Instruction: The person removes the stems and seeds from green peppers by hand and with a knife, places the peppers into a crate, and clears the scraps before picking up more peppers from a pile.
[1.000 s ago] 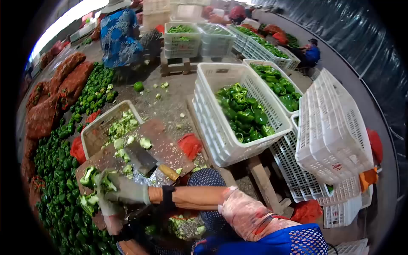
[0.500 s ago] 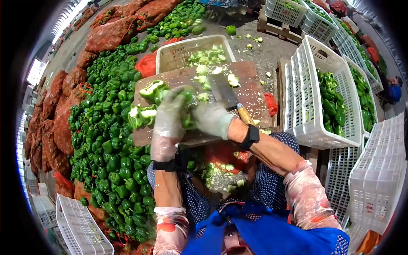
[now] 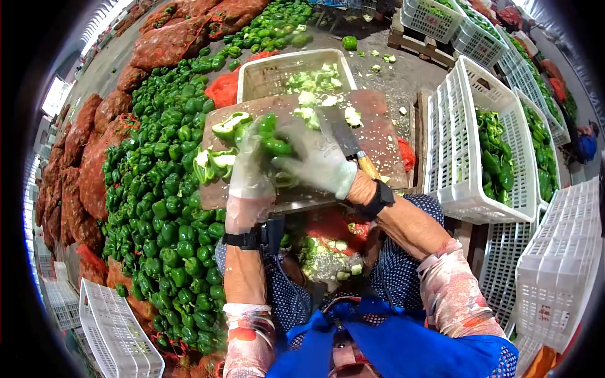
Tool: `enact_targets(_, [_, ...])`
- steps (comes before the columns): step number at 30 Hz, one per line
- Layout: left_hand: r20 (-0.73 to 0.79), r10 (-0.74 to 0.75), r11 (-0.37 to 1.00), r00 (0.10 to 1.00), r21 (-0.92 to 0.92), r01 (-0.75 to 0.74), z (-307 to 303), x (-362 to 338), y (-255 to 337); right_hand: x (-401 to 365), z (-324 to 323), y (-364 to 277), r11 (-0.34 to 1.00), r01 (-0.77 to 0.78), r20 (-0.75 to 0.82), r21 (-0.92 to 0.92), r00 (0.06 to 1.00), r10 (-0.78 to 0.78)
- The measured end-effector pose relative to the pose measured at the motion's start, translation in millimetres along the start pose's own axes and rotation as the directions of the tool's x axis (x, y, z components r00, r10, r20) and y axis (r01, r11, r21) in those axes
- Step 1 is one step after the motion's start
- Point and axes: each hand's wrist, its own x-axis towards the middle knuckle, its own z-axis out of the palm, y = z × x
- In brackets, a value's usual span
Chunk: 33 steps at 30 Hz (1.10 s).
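Note:
Both of my hands wear thin clear gloves and are cupped together over a wooden cutting board (image 3: 378,135). My left hand (image 3: 249,179) and my right hand (image 3: 318,160) lift a bunch of cut green pepper pieces (image 3: 274,145) between them. More halved peppers (image 3: 224,126) lie on the board's left part. A cleaver (image 3: 343,138) with a wooden handle rests on the board just right of my right hand, untouched.
A cream crate (image 3: 271,72) of pale pepper cores sits behind the board. A big heap of whole green peppers (image 3: 167,189) and red mesh sacks (image 3: 167,44) lie at left. White crates (image 3: 454,151) with cut peppers stand at right; another empty crate (image 3: 116,334) lower left.
The view swung from the right-hand crates down onto the board. My hands came together and raised the pepper pieces slightly off the board.

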Motion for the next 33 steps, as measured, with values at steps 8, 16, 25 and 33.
enact_targets(8, [-0.037,0.047,0.9,0.998,0.435,-0.027,7.4,4.8,-9.4,-9.8,-27.2,-20.6,0.972,-0.159,0.333,-0.175,0.919,0.21])
enact_targets(16, [-0.082,0.05,0.998,0.995,0.049,-0.046,15.2,-1.1,-2.0,-25.5,-23.0,13.6,0.987,-0.088,0.0,0.137,0.996,0.089])
enact_targets(25, [-0.101,0.024,0.998,0.995,0.062,-0.017,32.1,-11.5,9.1,-24.4,-44.6,69.1,0.999,0.031,-0.233,0.017,0.972,-0.026])
enact_targets(33, [-0.178,0.203,0.979,0.963,0.037,-0.2,-23.4,-8.7,34.1,-63.3,-129.3,67.1,0.185,0.18,-0.246,0.966,0.859,0.449])
